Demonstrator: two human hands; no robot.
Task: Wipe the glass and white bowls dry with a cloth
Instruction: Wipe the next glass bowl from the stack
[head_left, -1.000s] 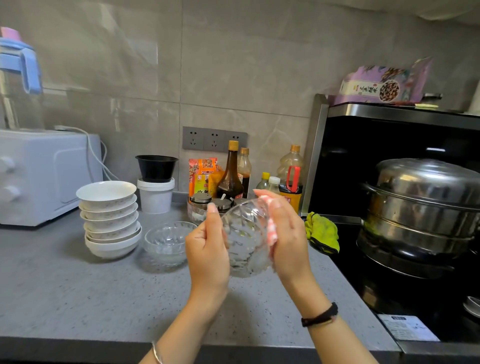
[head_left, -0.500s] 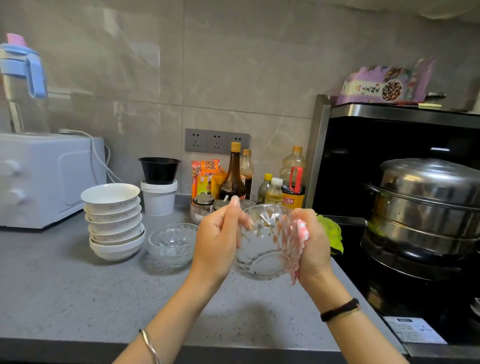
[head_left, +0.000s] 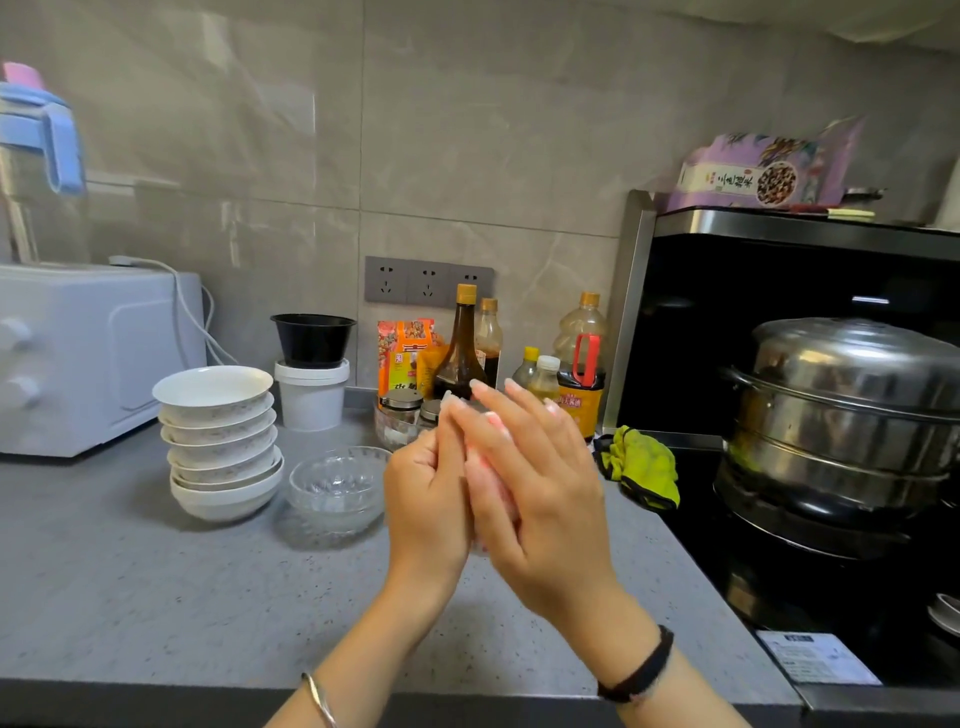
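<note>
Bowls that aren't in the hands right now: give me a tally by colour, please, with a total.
white bowls, in one stack: 6
glass bowl, beside the stack: 1
black bowl, on the white tub: 1
Total: 8

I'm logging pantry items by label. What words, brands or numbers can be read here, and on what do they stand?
Nothing reads for certain.
On the purple packet atop the hood: large Chinese characters, too blurred to quote.
On the orange packet: Chinese print, blurred.
On the bottle with red handle: label characters, blurred.
On the white sticker, lower right: too small.
</note>
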